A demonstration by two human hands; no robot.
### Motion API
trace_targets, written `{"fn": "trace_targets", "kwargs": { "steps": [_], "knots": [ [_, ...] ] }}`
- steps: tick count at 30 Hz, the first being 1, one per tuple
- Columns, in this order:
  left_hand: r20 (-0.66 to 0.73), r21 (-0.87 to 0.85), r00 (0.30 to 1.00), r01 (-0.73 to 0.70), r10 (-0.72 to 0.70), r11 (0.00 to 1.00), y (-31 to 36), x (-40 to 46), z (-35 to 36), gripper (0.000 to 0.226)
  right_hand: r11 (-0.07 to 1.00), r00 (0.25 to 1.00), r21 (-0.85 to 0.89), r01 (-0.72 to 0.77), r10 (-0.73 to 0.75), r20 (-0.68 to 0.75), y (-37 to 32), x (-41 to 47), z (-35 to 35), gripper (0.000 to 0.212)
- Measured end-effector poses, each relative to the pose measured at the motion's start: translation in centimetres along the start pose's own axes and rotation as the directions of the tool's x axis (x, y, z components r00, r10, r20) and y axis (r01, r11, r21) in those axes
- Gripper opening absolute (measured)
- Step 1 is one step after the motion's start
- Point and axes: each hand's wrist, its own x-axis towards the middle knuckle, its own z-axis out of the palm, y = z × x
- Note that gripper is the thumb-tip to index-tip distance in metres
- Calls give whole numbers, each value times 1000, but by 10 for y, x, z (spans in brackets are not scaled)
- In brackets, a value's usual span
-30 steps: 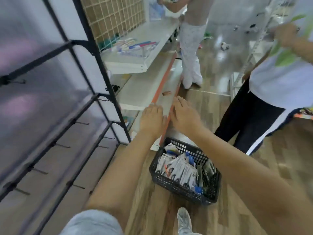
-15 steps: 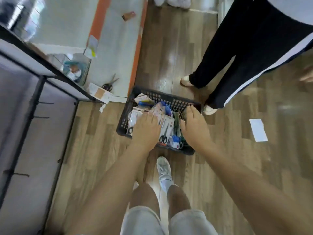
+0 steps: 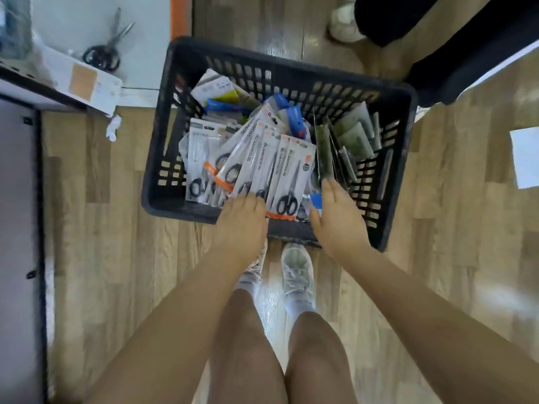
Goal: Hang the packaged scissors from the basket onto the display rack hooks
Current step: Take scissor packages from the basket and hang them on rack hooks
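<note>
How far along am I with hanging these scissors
Nothing visibly hung yet: the scissors packs all lie in the basket. In hand: the left hand touches their lower edge, the right hand reaches in open. Left: lifting and hanging every pack.

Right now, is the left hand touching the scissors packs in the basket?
Touching. The head view shows the left hand with its fingertips lying on the lower edge of the scissors packs in the basket.
</note>
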Motion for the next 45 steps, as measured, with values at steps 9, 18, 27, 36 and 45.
{"fn": "trace_targets", "kwargs": {
  "steps": [9, 18, 27, 36, 45],
  "knots": [
    [8, -212, 1000, 13, -11, 977, -4, 121, 78, 43, 988, 999, 155, 1, 4, -34, 16, 113, 91, 63],
    [-59, -399, 991, 89, -122, 913, 1, 176, 87, 28, 877, 987, 455, -157, 128, 95, 29, 167, 118, 85],
    [46, -605, 925, 326, -377, 726, 16, 194, 93, 27, 738, 938, 579, -346, 288, 192, 38, 182, 134, 96],
    [76, -763, 914, 310, -398, 567, 16, 190, 94, 19, 592, 948, 750, -294, 280, 151, 48, 168, 135, 100],
    [308, -924, 832, 376, -461, 61, 7, 165, 72, 12, 373, 956, 897, -236, 253, 147, 22, 152, 105, 51]
  ]
}}
